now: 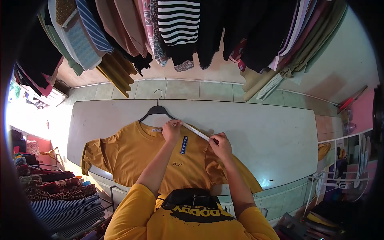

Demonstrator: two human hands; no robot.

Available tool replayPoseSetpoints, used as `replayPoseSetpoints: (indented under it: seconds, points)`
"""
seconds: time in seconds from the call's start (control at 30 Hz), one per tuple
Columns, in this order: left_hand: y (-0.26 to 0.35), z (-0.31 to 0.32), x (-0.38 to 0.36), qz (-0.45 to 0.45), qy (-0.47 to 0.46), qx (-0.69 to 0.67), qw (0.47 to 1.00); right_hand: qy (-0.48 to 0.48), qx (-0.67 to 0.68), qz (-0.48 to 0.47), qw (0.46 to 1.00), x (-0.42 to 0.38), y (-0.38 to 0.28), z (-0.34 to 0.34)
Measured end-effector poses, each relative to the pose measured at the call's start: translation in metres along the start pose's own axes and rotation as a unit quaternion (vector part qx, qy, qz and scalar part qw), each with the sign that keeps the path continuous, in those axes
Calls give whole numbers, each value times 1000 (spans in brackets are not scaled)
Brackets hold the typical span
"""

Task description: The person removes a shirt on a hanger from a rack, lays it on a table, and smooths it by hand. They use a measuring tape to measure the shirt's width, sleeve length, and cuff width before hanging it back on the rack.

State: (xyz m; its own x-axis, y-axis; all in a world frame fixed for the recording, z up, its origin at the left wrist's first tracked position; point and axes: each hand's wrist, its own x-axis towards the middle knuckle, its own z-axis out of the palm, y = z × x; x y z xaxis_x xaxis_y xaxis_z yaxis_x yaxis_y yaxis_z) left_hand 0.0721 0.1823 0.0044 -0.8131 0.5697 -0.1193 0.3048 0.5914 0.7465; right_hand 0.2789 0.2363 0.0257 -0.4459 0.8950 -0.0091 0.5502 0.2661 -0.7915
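A mustard-yellow T-shirt (140, 160) lies spread on a white table, with a black hanger (157, 110) in its neck. A white measuring tape (195, 131) is stretched along the shirt's shoulder on the right. My left hand (172, 130) pinches one end of it beside the collar. Near the shoulder seam, my right hand (220, 145) grips the tape further along, with something dark between its fingers that I cannot make out. Below the tape a blue size sticker strip (184, 145) runs down the chest, and a small dark logo (177, 164) sits lower.
The white table (276, 136) extends to both sides of the shirt. Hanging clothes (179, 24) line the wall above its far edge. Folded fabrics (68, 208) are stacked at the lower left. A white metal rack (340, 180) stands at the right.
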Motion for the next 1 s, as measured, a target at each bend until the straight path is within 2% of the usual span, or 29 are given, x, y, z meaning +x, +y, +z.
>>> replayPoseSetpoints:
  seconds: [0.03,0.13,0.27,0.33,0.43,0.5,0.83,0.9,0.97,1.0]
  points:
    - [-1,3,3,9,20,5,1000,1,-11,0,1000,3,3,2]
    - [1,7,3,-24,-1,24,999,10,-39,16,999,8,9,1]
    - [-2,9,4,-17,-4,24,1000,10,-60,81,995,9,17,-7]
    - [1,6,3,-18,-12,23,999,9,-71,82,994,6,23,-6]
    - [5,4,1,-26,-18,13,999,8,-74,83,994,4,28,-3]
    - [2,6,2,-22,-14,13,1000,23,-106,51,993,4,29,0]
    - [-5,10,4,6,-11,5,1000,33,-108,55,992,3,28,2]
    - [-6,5,4,11,-28,15,999,19,-142,23,989,4,32,3]
    - [0,4,-2,19,-46,24,998,40,-124,14,991,3,34,2]
    - [4,2,-11,32,-27,39,998,58,-106,6,993,3,36,1]
